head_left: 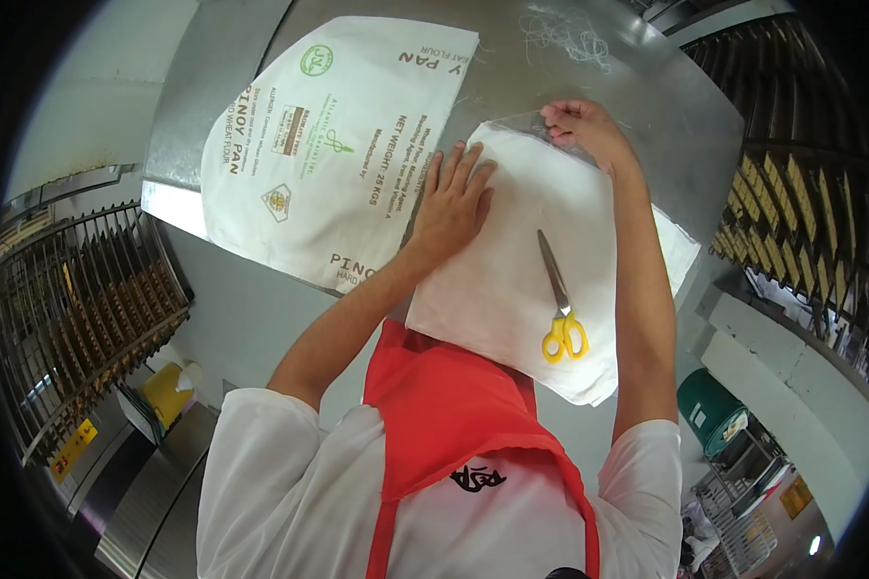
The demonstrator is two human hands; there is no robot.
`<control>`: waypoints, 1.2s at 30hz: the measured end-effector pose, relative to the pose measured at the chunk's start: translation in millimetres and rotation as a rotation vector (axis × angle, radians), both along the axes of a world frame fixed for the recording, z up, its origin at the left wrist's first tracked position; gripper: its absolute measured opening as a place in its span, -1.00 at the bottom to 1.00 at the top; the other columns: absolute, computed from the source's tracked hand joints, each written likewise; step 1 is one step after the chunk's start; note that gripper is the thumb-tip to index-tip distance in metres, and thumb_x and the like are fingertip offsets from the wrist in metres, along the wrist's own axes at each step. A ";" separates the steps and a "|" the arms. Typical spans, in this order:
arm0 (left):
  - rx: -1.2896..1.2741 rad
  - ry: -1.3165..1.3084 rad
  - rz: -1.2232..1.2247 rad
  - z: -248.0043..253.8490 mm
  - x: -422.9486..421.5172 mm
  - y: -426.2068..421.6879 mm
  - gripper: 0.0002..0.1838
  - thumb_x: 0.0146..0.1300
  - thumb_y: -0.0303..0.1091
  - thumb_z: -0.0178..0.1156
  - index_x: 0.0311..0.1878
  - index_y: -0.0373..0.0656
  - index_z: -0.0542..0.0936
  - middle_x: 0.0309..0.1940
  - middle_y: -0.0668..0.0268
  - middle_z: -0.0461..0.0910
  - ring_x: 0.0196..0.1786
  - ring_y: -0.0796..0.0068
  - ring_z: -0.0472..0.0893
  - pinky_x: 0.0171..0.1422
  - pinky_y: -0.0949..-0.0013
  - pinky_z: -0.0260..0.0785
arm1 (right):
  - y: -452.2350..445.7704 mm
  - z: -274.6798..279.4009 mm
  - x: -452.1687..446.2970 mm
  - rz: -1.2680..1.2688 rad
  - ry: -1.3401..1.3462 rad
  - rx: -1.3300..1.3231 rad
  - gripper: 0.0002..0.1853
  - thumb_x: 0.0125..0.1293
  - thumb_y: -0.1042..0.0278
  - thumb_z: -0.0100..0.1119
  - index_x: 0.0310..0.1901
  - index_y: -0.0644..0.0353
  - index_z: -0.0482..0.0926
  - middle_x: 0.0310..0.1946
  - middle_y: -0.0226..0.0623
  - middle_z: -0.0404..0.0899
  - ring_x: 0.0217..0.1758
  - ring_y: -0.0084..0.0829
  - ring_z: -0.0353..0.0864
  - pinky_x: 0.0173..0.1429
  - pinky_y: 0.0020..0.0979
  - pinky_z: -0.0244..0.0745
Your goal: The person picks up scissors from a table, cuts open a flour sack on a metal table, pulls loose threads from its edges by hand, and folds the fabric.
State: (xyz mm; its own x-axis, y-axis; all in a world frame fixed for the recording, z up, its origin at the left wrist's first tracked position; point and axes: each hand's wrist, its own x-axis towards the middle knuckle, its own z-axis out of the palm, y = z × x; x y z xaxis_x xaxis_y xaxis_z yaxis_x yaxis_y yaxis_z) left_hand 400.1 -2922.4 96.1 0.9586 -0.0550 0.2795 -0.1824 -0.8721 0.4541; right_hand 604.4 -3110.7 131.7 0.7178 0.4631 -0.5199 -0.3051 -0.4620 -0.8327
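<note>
My left hand (457, 205) lies flat with fingers spread on the upper left edge of a blank white flour sack (497, 261). At the sack's far edge, my right hand (581, 127) is closed in a pinch, with a thin pale thread running between it and the sack's top corner. Scissors with yellow handles (564, 335) rest on the sack, blades pointing away from me. Left of my left hand lies a printed flour sack (357, 183), its lettering facing up. Part of the white sack is hidden beneath my right forearm.
A tangle of loose white thread (565, 39) sits at the far side of the metal table (686, 125). Racks of trays stand on the left (97, 309) and right (801, 203). A green bin (710, 410) is at lower right.
</note>
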 end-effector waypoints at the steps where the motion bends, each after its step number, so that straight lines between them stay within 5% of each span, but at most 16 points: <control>1: 0.001 -0.002 0.000 0.3 0.4 0.3 -0.59 0.36 -0.30 0.14 0.25 -0.11 0.45 0.40 0.11 0.31 0.49 -0.01 0.24 0.57 -0.13 -0.04 | 1.6 1.8 0.0 -0.052 -0.014 0.017 -0.71 0.41 0.21 0.25 0.00 0.24 0.63 -0.17 -0.39 0.64 -0.17 -0.56 0.59 -0.03 -0.49 0.56; 13: -0.027 -0.038 -0.005 4.4 -0.3 0.0 -0.60 0.34 -0.32 0.16 0.23 -0.12 0.46 0.37 0.11 0.34 0.48 -0.01 0.25 0.55 -0.14 0.00 | 34.1 47.8 9.8 -0.244 -0.057 0.371 -0.70 0.47 0.20 0.16 0.01 0.27 0.61 -0.07 -0.28 0.67 -0.09 -0.46 0.64 0.08 -0.40 0.59; 17: -0.026 -0.044 -0.011 4.4 -0.7 0.8 -0.60 0.33 -0.32 0.17 0.21 -0.14 0.46 0.37 0.09 0.34 0.47 -0.01 0.25 0.54 -0.14 0.00 | 21.9 65.0 12.2 -0.358 -0.098 0.346 -0.72 0.50 0.19 0.13 0.01 0.23 0.56 -0.12 -0.32 0.65 -0.04 -0.47 0.64 0.11 -0.44 0.58; 22: -0.030 -0.054 -0.019 2.5 -1.4 1.2 -0.59 0.32 -0.31 0.18 0.21 -0.17 0.46 0.37 0.07 0.33 0.48 -0.01 0.23 0.56 -0.13 -0.03 | -5.7 69.9 10.2 -0.296 -0.134 0.197 -0.68 0.51 0.21 0.10 0.06 0.32 0.52 -0.04 -0.15 0.68 -0.01 -0.34 0.70 0.13 -0.37 0.60; 29: -0.280 -0.158 0.153 23.7 60.1 10.9 -0.48 0.26 -0.13 0.34 0.22 -0.15 0.52 0.29 0.13 0.42 0.34 0.00 0.38 0.38 -0.03 0.21 | -2.2 86.1 -8.7 -0.261 -0.160 0.198 -0.67 0.52 0.21 0.08 0.07 0.34 0.52 -0.04 -0.12 0.68 -0.07 -0.33 0.72 0.06 -0.38 0.64; 32: -0.098 0.103 -0.036 37.3 96.2 25.3 -0.52 0.20 -0.01 0.38 0.08 -0.11 0.66 0.08 0.17 0.60 0.15 0.05 0.55 0.24 0.08 0.36 | -0.8 90.0 -7.3 -0.301 -0.184 0.205 -0.67 0.52 0.20 0.07 0.08 0.34 0.51 -0.03 -0.12 0.68 -0.08 -0.32 0.73 0.04 -0.39 0.64; 34: -0.285 0.546 -0.153 51.6 112.2 27.3 -0.55 0.15 0.05 0.41 -0.07 -0.12 0.74 -0.18 0.18 0.70 -0.13 0.15 0.65 0.03 0.20 0.46 | -1.4 87.3 -8.8 -0.365 -0.173 0.232 -0.66 0.52 0.20 0.07 0.08 0.35 0.50 -0.01 -0.11 0.68 -0.07 -0.32 0.73 0.03 -0.39 0.65; 36: -0.333 0.590 -0.213 45.8 123.5 28.5 -0.57 0.16 0.03 0.42 -0.08 -0.12 0.75 -0.23 0.17 0.72 -0.20 0.23 0.65 -0.03 0.26 0.47 | -2.2 84.4 -11.5 -0.389 -0.169 0.257 -0.67 0.51 0.22 0.10 0.08 0.33 0.50 -0.04 -0.13 0.68 -0.08 -0.33 0.72 0.02 -0.40 0.64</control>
